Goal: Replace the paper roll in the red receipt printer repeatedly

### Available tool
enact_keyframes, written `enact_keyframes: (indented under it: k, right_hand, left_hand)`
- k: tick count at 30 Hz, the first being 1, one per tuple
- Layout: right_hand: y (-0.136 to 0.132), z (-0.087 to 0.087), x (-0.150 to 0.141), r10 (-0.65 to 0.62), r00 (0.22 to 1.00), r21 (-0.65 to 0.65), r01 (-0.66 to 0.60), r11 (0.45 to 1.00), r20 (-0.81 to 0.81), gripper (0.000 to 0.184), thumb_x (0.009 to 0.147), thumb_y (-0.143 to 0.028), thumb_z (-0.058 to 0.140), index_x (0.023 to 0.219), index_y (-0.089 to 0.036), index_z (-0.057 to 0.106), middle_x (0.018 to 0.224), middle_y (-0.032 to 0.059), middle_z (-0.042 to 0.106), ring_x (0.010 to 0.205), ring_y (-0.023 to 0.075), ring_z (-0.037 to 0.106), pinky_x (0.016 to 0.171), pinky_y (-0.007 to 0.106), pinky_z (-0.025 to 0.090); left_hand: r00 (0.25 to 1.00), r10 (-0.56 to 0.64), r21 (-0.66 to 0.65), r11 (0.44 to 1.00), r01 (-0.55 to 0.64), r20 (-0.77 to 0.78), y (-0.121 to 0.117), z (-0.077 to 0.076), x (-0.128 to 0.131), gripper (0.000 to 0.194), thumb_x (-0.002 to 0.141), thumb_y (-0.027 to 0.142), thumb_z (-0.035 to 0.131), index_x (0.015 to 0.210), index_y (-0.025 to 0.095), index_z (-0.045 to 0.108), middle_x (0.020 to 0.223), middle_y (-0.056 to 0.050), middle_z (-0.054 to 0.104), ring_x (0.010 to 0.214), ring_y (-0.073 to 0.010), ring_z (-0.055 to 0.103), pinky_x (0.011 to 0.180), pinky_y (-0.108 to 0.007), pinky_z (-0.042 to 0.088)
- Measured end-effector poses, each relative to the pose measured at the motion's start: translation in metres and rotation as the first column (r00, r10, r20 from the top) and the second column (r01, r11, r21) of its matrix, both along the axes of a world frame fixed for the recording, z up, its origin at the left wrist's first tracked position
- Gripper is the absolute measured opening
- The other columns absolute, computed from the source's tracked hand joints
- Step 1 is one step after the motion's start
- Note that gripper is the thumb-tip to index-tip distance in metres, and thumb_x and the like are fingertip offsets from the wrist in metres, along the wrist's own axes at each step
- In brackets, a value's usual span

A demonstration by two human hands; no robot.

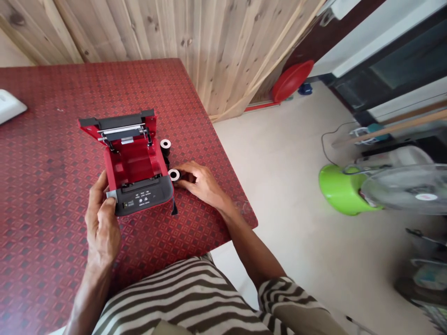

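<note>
A red and black compact printer point(138, 186) sits on the table with its hinged lid point(117, 125) standing open and its red inner compartment showing. My left hand point(103, 223) grips the printer's front left corner, with the thumb on a grey tab point(111, 195). My right hand point(200, 184) lies on the table to the printer's right, its fingertips against a small black roll with a white core point(173, 175). A second such roll point(165, 147) stands just behind it, next to the printer's side. A thin black strip point(173, 207) hangs by the printer's front right corner.
The printer stands on a red patterned table point(52, 186), with a white object point(10, 106) at its left edge. Beyond the table's right edge are a tiled floor, a red basin point(291, 80), a green basin point(344, 190) and a fan point(407, 190).
</note>
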State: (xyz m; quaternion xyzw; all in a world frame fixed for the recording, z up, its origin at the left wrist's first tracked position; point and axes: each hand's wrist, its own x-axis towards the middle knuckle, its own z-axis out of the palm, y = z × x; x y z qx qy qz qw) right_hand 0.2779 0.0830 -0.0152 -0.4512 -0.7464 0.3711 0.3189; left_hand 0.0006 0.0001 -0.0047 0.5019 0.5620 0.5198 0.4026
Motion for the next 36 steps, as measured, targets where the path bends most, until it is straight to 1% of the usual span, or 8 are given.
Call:
enact_keyframes:
  k: [3, 7, 13, 17, 20, 27, 33, 36]
  right_hand:
    - [-0.002, 0.006, 0.006, 0.004, 0.997, 0.059, 0.001, 0.998, -0.077, 0.027, 0.096, -0.012, 0.074, 0.121, -0.019, 0.08, 0.118, 0.0076, 0.085, 0.102, 0.0209, 0.076, 0.094, 0.038, 0.059]
    - [-0.011, 0.025, 0.017, -0.062, 0.995, 0.009, 0.063, 0.998, -0.08, 0.027, 0.092, -0.016, 0.074, 0.118, -0.022, 0.08, 0.114, 0.0053, 0.083, 0.089, 0.0188, 0.072, 0.082, 0.035, 0.059]
    - [-0.021, 0.065, 0.021, -0.04, 0.983, -0.092, 0.024, 0.996, -0.177, 0.029, 0.09, -0.02, 0.073, 0.119, -0.025, 0.075, 0.105, 0.0019, 0.081, 0.094, 0.0198, 0.075, 0.088, 0.037, 0.061]
    - [-0.01, 0.094, 0.004, 0.097, 0.994, 0.11, -0.092, 0.99, -0.044, 0.029, 0.098, -0.026, 0.078, 0.126, -0.023, 0.074, 0.117, 0.004, 0.083, 0.101, 0.0201, 0.076, 0.09, 0.037, 0.061]
    - [0.003, 0.106, -0.024, 0.186, 0.97, 0.275, -0.223, 0.935, 0.155, 0.027, 0.105, -0.025, 0.078, 0.13, -0.019, 0.073, 0.127, 0.0085, 0.082, 0.114, 0.0234, 0.075, 0.104, 0.043, 0.061]
    - [0.017, 0.105, -0.091, 0.147, 0.685, 0.157, -0.361, 0.919, 0.713, 0.023, 0.109, -0.003, 0.06, 0.121, -0.013, 0.078, 0.117, 0.0146, 0.083, 0.116, 0.0272, 0.076, 0.099, 0.04, 0.061]
    - [0.034, 0.124, -0.116, 0.246, 0.446, -0.086, -0.349, 0.933, 0.861, 0.036, 0.112, -0.003, 0.049, 0.122, -0.014, 0.082, 0.116, 0.0176, 0.086, 0.111, 0.0296, 0.081, 0.086, 0.037, 0.058]
    - [0.041, 0.129, -0.122, 0.248, 0.408, -0.094, -0.361, 0.928, 0.879, 0.038, 0.113, -0.003, 0.047, 0.123, -0.012, 0.082, 0.113, 0.0195, 0.086, 0.111, 0.0312, 0.082, 0.085, 0.038, 0.057]
  left_hand:
    - [0.986, 0.168, -0.012, 0.986, -0.168, 0.002, 0.001, 0.008, 0.01, 0.052, 0.105, 0.052, 0.064, 0.156, 0.044, 0.071, 0.155, 0.003, 0.073, 0.147, -0.0385, 0.063, 0.127, -0.056, 0.049]
    - [0.983, 0.182, -0.022, 0.983, -0.182, 0.002, 0.004, 0.01, 0.015, 0.055, 0.102, 0.057, 0.066, 0.154, 0.041, 0.072, 0.151, -0.001, 0.075, 0.142, -0.0396, 0.066, 0.119, -0.058, 0.055]
    - [0.982, 0.178, -0.025, 0.984, -0.177, 0.062, 0.004, 0.002, 0.012, 0.057, 0.101, 0.054, 0.07, 0.155, 0.036, 0.072, 0.145, -0.004, 0.077, 0.132, -0.0365, 0.071, 0.109, -0.052, 0.061]
    - [0.983, 0.182, -0.014, 0.983, -0.181, 0.019, 0.002, 0.009, 0.013, 0.056, 0.106, 0.045, 0.066, 0.158, 0.026, 0.069, 0.148, -0.008, 0.076, 0.13, -0.0303, 0.072, 0.106, -0.043, 0.063]
    - [0.989, 0.143, -0.017, 0.99, -0.143, 0.025, 0.002, 0.014, 0.013, 0.054, 0.107, 0.046, 0.066, 0.156, 0.026, 0.07, 0.148, -0.01, 0.076, 0.133, -0.0323, 0.073, 0.111, -0.047, 0.063]
    - [0.995, 0.1, 0.006, 0.995, -0.1, 0.007, -0.002, 0.008, 0.011, 0.053, 0.11, 0.044, 0.061, 0.161, 0.032, 0.064, 0.16, -0.008, 0.069, 0.144, -0.0316, 0.068, 0.12, -0.051, 0.057]
    - [0.993, 0.119, 0.023, 0.993, -0.119, -0.007, -0.003, 0.003, 0.014, 0.055, 0.109, 0.04, 0.059, 0.163, 0.031, 0.063, 0.161, -0.007, 0.069, 0.139, -0.0281, 0.068, 0.121, -0.048, 0.056]
    - [0.996, 0.094, 0.027, 0.995, -0.094, 0.005, -0.003, 0.005, 0.014, 0.055, 0.111, 0.044, 0.059, 0.164, 0.031, 0.062, 0.161, -0.008, 0.068, 0.141, -0.029, 0.068, 0.12, -0.048, 0.057]
